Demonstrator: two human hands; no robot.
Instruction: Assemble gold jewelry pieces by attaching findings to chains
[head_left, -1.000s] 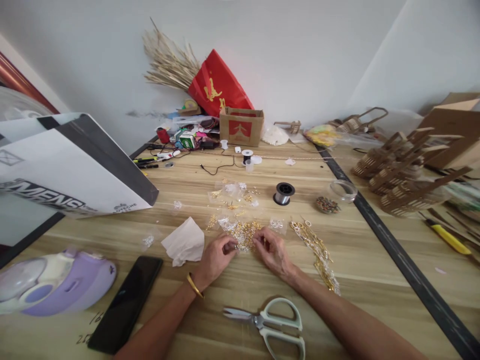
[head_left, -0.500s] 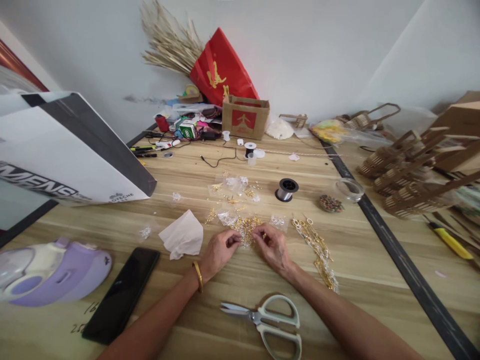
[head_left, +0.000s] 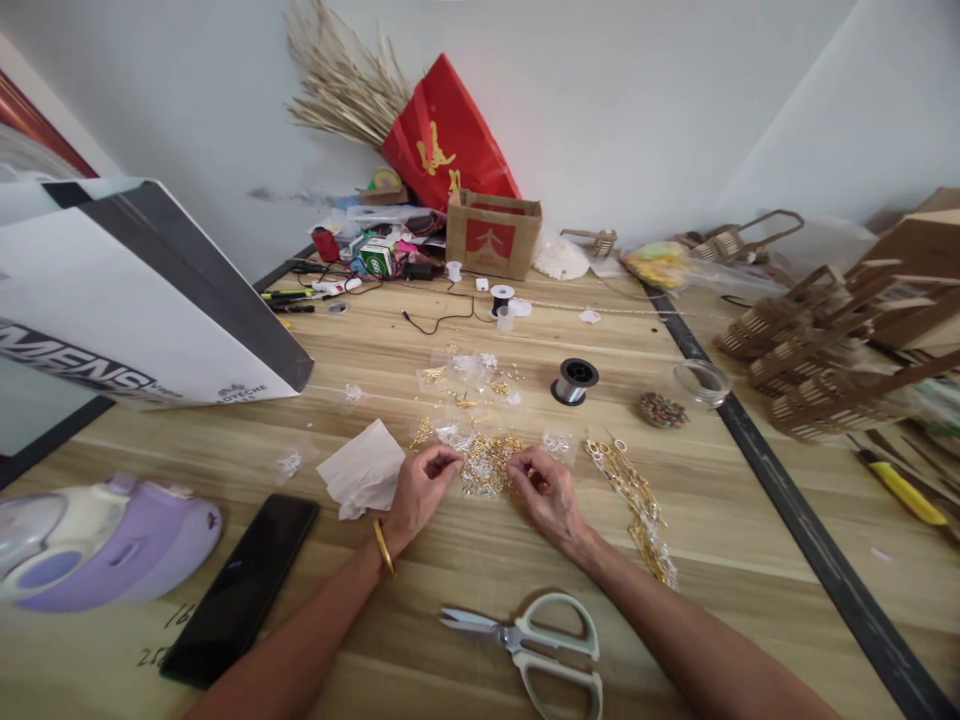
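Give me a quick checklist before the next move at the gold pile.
1. Left hand at the left edge of the pile of gold pieces: ok.
2. Right hand at the pile's right edge: ok.
3. A piece pinched in either hand: cannot tell.
4. Scissors shut, lying nearer the body, apart from both hands: ok.
5. Gold chains lying right of the right hand, apart from the pile: ok.
6. Wire spool standing beyond the pile, untouched: ok.
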